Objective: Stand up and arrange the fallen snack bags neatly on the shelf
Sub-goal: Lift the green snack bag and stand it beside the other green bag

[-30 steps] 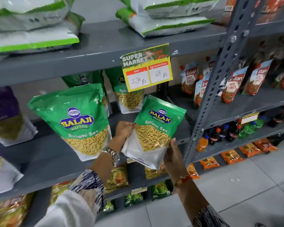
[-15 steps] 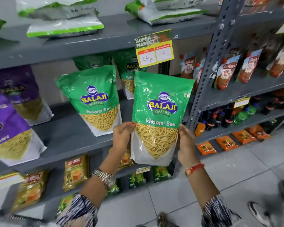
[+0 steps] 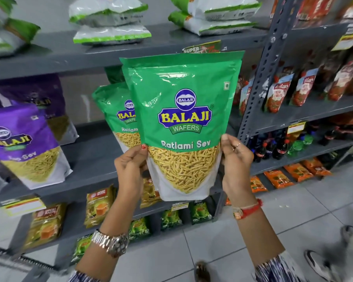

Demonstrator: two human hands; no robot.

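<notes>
Before the grey metal shelf (image 3: 86, 159), a glossy green plastic pouch (image 3: 183, 110) is pinched upright by left hand (image 3: 130, 167) and right hand (image 3: 235, 165); the price tag (image 3: 202, 48) behind is mostly hidden.

The green snack bag (image 3: 183, 110) is glossy plastic film, creased and catching bright glare near its top. The purple bag (image 3: 22, 139) beside it has the same shiny film. The shelf (image 3: 86, 159) is matt grey painted metal, its upright post (image 3: 259, 78) perforated. A polished metal link watch (image 3: 112, 243) gleams; a red woven thread band (image 3: 249, 210) looks soft. The floor tiles (image 3: 222, 247) are smooth and faintly glossy.
</notes>
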